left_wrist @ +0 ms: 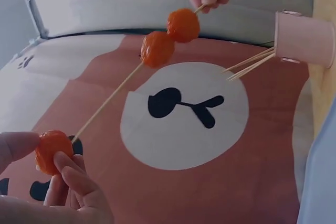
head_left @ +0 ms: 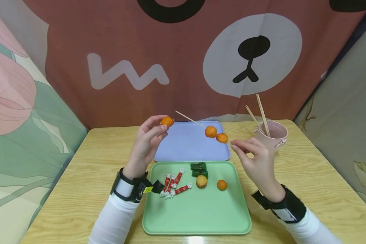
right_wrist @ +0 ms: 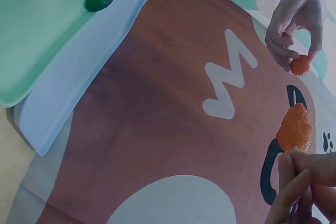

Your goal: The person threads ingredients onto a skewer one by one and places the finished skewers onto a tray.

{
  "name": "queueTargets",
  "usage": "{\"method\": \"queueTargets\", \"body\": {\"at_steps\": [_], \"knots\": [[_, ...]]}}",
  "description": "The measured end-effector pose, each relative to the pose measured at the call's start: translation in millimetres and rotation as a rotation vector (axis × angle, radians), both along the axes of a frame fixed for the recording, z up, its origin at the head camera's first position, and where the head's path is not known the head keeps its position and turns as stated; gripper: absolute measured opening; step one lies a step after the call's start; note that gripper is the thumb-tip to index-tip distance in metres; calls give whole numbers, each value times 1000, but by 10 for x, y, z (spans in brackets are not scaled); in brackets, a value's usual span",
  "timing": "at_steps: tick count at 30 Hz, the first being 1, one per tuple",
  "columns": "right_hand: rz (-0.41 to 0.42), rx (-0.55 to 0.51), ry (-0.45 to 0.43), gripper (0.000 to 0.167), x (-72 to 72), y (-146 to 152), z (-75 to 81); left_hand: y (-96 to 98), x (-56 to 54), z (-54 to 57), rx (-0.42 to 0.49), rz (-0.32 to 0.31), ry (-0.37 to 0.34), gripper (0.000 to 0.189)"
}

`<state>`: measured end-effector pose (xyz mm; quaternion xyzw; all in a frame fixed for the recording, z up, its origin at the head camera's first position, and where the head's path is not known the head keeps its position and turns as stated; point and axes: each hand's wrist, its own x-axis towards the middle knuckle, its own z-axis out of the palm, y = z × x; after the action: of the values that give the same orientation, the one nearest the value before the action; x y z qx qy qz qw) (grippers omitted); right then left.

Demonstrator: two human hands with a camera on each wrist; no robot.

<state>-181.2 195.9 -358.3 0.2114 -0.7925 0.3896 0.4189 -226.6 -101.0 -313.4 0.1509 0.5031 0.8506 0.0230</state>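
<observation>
Between thumb and fingers, my left hand (head_left: 147, 144) pinches a round orange ball (head_left: 167, 121), glossy like a coated food piece. My right hand (head_left: 257, 159) pinches the lower end of a thin wooden skewer (head_left: 187, 117), which slants up to the left. Two orange balls (head_left: 210, 131) are threaded on it close to my right fingers. The skewer's bare tip points toward the ball in my left hand. In the head view a small gap shows between tip and ball; the left wrist view shows them near each other, and I cannot tell whether they touch.
A green tray (head_left: 195, 217) holds red-wrapped sticks (head_left: 170, 184), dark green rolls (head_left: 199, 169), a yellowish ball (head_left: 202, 181) and an orange ball (head_left: 222, 185). Behind it lies a blue tray (head_left: 186, 149). A pink bucket (head_left: 276, 132) with several wooden skewers stands at the back right.
</observation>
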Motion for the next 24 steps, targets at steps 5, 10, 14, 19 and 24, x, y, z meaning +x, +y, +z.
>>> {"method": "queueTargets", "body": {"at_steps": [5, 10, 14, 19, 24], "knots": [[6, 7, 42, 24, 44, -7, 9, -47, -21, 41, 43, -9, -33, 20], [1, 14, 53, 26, 75, -7, 9, -57, -41, 58, 98, -41, -52, 18], [1, 11, 33, 27, 105, -20, 13, -54, -51, 65, 142, -60, -48, 16], [3, 7, 26, 27, 122, -33, 21, -55, -55, 64, 150, -48, -51, 15], [17, 6, 24, 27, 119, -41, 23, -47, -50, 64, 157, -40, -61, 15]]}}
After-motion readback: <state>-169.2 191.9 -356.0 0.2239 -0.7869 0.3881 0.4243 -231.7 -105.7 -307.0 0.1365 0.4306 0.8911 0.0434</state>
